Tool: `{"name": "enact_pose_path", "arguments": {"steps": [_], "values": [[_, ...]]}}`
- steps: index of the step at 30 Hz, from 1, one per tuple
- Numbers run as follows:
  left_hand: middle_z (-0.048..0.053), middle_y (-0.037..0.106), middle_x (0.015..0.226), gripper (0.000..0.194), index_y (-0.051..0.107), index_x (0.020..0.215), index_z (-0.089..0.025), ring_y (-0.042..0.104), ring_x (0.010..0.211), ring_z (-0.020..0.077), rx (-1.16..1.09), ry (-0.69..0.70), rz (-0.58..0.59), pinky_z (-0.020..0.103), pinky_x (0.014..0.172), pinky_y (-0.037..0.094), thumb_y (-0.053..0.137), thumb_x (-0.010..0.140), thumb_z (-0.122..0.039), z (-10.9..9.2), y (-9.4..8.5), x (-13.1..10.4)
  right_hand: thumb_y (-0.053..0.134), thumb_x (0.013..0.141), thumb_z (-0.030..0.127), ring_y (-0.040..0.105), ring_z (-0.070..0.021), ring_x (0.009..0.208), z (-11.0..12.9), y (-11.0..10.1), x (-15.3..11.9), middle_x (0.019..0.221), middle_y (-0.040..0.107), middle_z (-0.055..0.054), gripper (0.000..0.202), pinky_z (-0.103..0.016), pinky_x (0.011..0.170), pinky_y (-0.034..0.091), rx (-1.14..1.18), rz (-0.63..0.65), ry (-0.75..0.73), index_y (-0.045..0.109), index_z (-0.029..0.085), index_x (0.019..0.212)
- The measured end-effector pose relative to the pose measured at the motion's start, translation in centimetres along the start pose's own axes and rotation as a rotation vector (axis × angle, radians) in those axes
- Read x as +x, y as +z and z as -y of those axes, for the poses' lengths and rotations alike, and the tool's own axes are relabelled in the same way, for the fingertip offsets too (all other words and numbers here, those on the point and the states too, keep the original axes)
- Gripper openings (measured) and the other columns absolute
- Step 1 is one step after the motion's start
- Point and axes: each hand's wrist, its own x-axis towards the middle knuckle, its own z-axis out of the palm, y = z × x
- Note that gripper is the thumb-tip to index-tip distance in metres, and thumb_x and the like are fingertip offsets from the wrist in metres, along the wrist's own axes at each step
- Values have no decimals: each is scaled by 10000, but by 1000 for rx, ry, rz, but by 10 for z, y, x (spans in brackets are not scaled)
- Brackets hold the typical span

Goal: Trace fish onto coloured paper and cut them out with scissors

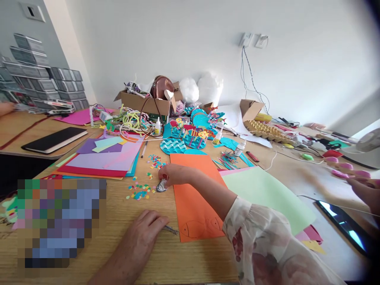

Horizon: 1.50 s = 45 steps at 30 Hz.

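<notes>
My right hand (168,174) reaches across an orange sheet (197,202), its fingers closed on a small grey-and-white, fish-like cutout (161,186) beside scattered coloured paper dots (141,191). Nearer to me, my left hand (147,227) rests on the wooden table, left of the sheet. A thin grey piece (171,229) is pinched at its fingertips; I cannot make out what it is. Fish outlines are drawn at the sheet's near end. Above its far edge lie blue paper pieces with a wave pattern (173,145).
Coloured sheets (99,158) and a black notebook (55,139) lie left. Glue bottles (240,148), pale green paper (267,194) and a phone (341,225) are to the right. Another person's hand (363,190) shows at the right edge. A craft-filled cardboard box (142,105) stands behind.
</notes>
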Motion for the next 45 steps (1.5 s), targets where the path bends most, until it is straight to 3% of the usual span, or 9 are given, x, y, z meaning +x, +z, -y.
{"name": "enact_pose_path", "arguments": {"steps": [8, 15, 22, 27, 30, 34, 36, 40, 45], "values": [[49, 661, 878, 357, 610, 1007, -184, 613, 807, 182, -2, -3, -7, 304, 698, 533, 373, 798, -18, 0, 1, -2, 667, 703, 240, 577, -196, 816, 8, -3, -5, 966, 652, -85, 290, -218, 526, 316, -37, -10, 69, 620, 148, 974], [48, 667, 871, 335, 611, 994, -183, 619, 808, 180, -42, -10, -47, 309, 704, 533, 364, 823, -35, 3, 5, -3, 578, 772, 244, 589, -180, 812, 17, 4, -23, 924, 666, -50, 197, -216, 530, 304, -16, -136, 104, 605, 185, 959], [41, 643, 778, 211, 575, 814, -193, 616, 749, 185, -142, -236, -38, 321, 669, 525, 383, 808, -106, -5, -9, 3, 430, 871, 220, 625, -182, 762, 50, 16, -61, 877, 682, -60, 180, -234, 508, 276, -1, -250, 160, 595, 188, 935], [33, 611, 735, 152, 517, 750, -202, 607, 689, 185, -148, -286, -84, 327, 627, 525, 387, 790, -134, -1, -9, 3, 427, 872, 246, 653, -216, 722, 64, 38, -69, 843, 695, -73, 175, -249, 492, 288, -27, -246, 203, 594, 203, 905], [45, 622, 796, 138, 508, 842, -197, 620, 734, 196, -118, -329, -149, 346, 648, 534, 408, 771, -133, 4, -1, -1, 437, 870, 247, 659, -216, 744, 66, 45, -69, 838, 695, -74, 174, -247, 505, 313, -7, -218, 200, 604, 199, 863], [106, 599, 1032, 385, 442, 1162, -160, 597, 961, 216, -74, -296, -241, 386, 798, 518, 399, 781, -118, 6, 6, -2, 407, 891, 256, 655, -206, 782, 67, 47, -71, 867, 694, -71, 212, -244, 539, 341, 32, -198, 161, 609, 193, 892], [103, 577, 1061, 374, 472, 1150, -170, 572, 1011, 216, -75, -270, -213, 391, 846, 501, 392, 790, -111, 5, 5, -1, 381, 906, 251, 647, -207, 809, 68, 46, -73, 897, 690, -82, 235, -249, 575, 360, 80, -187, 125, 604, 182, 938], [84, 570, 960, 229, 560, 926, -173, 572, 936, 216, -116, -267, -126, 388, 820, 503, 382, 801, -103, -2, -2, 3, 341, 936, 247, 631, -213, 846, 71, 46, -79, 923, 675, -103, 274, -266, 626, 378, 140, -160, 95, 599, 155, 954], [61, 568, 855, 222, 544, 819, -168, 545, 828, 205, -114, -297, -46, 375, 748, 493, 370, 770, -40, -6, -3, 5, 378, 924, 406, 624, -212, 838, 78, 50, -91, 914, 658, -82, 322, -270, 632, 385, 192, -236, 77, 592, 168, 959]]}}
